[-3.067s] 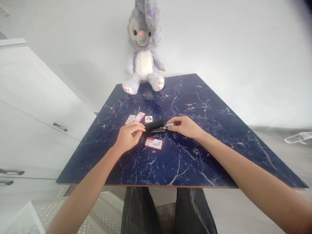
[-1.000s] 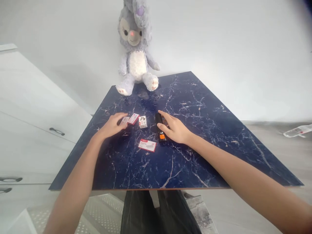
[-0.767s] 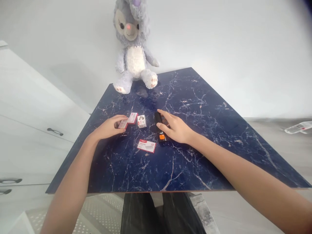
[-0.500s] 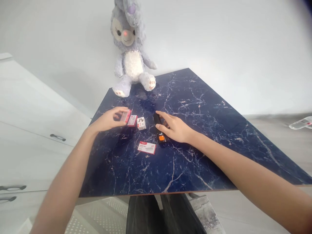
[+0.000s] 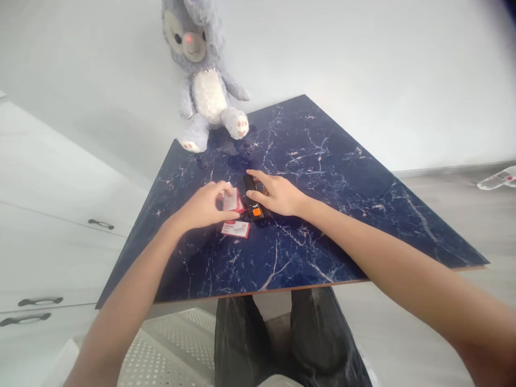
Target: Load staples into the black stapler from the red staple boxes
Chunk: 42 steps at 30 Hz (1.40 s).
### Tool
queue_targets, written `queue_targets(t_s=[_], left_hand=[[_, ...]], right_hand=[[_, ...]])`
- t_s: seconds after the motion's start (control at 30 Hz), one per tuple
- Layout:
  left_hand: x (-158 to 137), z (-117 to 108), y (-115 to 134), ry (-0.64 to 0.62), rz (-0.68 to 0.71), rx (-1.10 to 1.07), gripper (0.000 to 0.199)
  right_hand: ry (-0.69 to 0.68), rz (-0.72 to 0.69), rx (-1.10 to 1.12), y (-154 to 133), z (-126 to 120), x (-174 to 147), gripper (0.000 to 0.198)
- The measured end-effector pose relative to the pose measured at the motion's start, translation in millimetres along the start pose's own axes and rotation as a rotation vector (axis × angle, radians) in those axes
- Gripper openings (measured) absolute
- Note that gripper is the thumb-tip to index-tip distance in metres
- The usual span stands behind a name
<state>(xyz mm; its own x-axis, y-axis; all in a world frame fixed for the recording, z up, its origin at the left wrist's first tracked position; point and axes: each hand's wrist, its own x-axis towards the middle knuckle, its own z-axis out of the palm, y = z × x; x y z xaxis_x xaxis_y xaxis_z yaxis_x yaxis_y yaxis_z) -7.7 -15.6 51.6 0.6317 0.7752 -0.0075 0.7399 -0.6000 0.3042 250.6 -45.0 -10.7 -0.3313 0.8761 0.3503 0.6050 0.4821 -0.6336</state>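
Observation:
My left hand [image 5: 203, 207] holds a small red-and-white staple box [image 5: 231, 200] just above the dark blue marble table [image 5: 322, 215]. My right hand [image 5: 278, 194] rests flat on a black stapler [image 5: 253, 200] with an orange mark, its fingers spread over the body. A second red-and-white staple box [image 5: 235, 229] lies flat on the table just in front of both hands. Any other small boxes are hidden behind my left hand.
A grey plush rabbit [image 5: 201, 75] sits at the table's far left corner against the white wall. White drawers with dark handles [image 5: 99, 223] stand to the left. My dark trousers [image 5: 282, 344] show below the near table edge. A clear item [image 5: 497, 179] lies on the floor at right.
My left hand picked a staple box from the left group, lifted it and brought it rightward next to the stapler. My right hand stayed on the stapler, which it laid down earlier.

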Motion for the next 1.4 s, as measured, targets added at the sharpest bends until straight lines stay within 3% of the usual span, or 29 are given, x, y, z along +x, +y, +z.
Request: queue_targets(t_s=[0.1,0.17,0.5,0.63,1.0,1.17,1.27,1.4], left_hand=[[15,19,25,-0.127,-0.021,-0.098,0.041],[19,27,31,-0.111,-0.036,-0.16,0.041],[6,33,25,-0.086,-0.007,-0.231,0.031],[3,37,25,-0.118,-0.056,-0.356,0.042],[3,51,38,0.079,-0.166,-0.144,0.041],[2,44,32,-0.066,-0.185,-0.334,0.043],[2,40,30,-0.097,-0.159,-0.43,0.048],[-3,32,26,-0.077,-0.049,-0.375,0.077]], right_hand=[[-0.001,0.003,-0.008,0,-1,0,0.063],[-0.008,-0.013,-0.012,0,-2,0,0.062],[-0.016,-0.006,0.002,-1,-5,0,0.062],[-0.015,-0.005,-0.01,0,-3,-1,0.063],[-0.003,0.05,0.002,-3,-3,2,0.062],[-0.004,0.089,0.071,-2,-2,3,0.061],[-0.012,0.105,0.075,-2,-3,3,0.061],[-0.027,0.098,0.094,-3,-4,3,0.061]])
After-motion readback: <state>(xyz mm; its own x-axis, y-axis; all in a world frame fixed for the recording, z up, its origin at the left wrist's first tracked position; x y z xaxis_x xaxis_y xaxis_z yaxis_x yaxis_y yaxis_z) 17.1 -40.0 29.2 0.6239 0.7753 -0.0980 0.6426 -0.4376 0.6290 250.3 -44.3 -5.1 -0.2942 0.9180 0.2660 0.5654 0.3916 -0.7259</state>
